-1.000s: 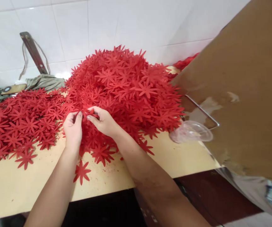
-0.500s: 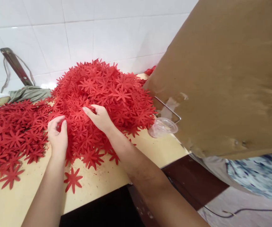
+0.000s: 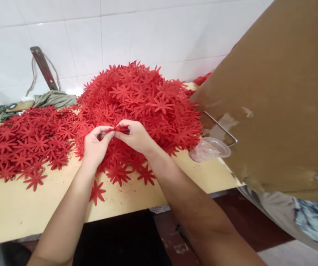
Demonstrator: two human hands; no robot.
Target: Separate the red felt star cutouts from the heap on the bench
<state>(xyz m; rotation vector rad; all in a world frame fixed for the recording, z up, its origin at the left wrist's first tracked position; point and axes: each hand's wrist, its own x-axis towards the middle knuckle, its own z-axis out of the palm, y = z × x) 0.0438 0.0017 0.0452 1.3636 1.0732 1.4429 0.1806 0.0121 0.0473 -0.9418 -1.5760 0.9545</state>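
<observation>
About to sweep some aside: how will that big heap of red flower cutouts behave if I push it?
The heap is loose, thin, flat cutouts, so it will probably slide and spill rather than move as one. Single flowers look light and floppy; the piece pinched between left hand and right hand seems bent. Strays near the table edge could drop off.

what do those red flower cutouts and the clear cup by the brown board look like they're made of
The red flower-shaped cutouts look like matte foam or felt sheet: flat, no shine, clean die-cut petals. The clear cup on its side seems thin glossy plastic: see-through. The brown board resembles cardboard, scuffed pale.
</observation>
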